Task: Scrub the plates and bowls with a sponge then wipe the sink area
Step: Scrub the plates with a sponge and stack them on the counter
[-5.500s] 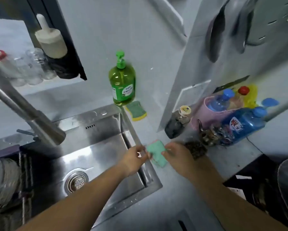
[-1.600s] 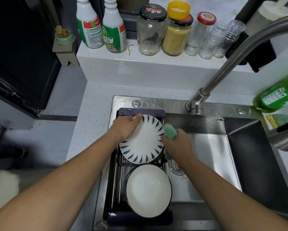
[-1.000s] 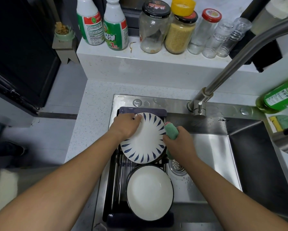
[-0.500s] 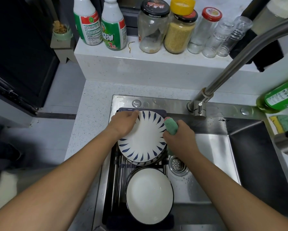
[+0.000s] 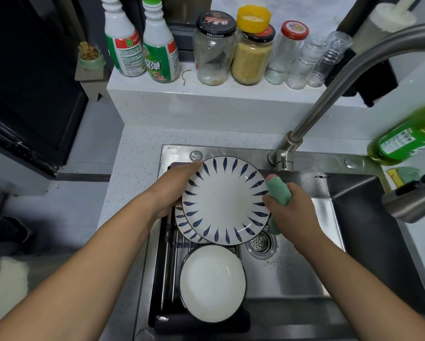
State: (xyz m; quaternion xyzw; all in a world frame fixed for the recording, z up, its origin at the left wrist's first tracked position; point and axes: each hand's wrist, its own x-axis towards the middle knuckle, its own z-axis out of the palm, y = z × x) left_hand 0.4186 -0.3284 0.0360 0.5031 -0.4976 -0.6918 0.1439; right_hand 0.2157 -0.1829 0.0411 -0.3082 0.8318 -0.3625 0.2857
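My left hand [image 5: 173,190] grips the left rim of a white plate with blue leaf marks [image 5: 225,200], held tilted above the drying rack [image 5: 168,244] in the steel sink [image 5: 305,267]. My right hand [image 5: 289,212] grips a green sponge [image 5: 278,190] that touches the plate's right rim. A second plate with the same pattern [image 5: 185,228] lies just beneath the held one. A white bowl with a dark rim [image 5: 212,283] sits in the rack nearer to me.
The faucet [image 5: 329,94] arches over the sink from the back right, its head [image 5: 413,205] at the right. A green soap bottle [image 5: 408,136] and a spare sponge [image 5: 403,174] sit at the right. Jars and spray bottles line the back ledge [image 5: 218,94]. The drain [image 5: 260,243] is open.
My left hand has lifted the patterned plate off the stack and up toward me, uncovering a second patterned plate. My right hand with the sponge stayed at the plate's right rim.
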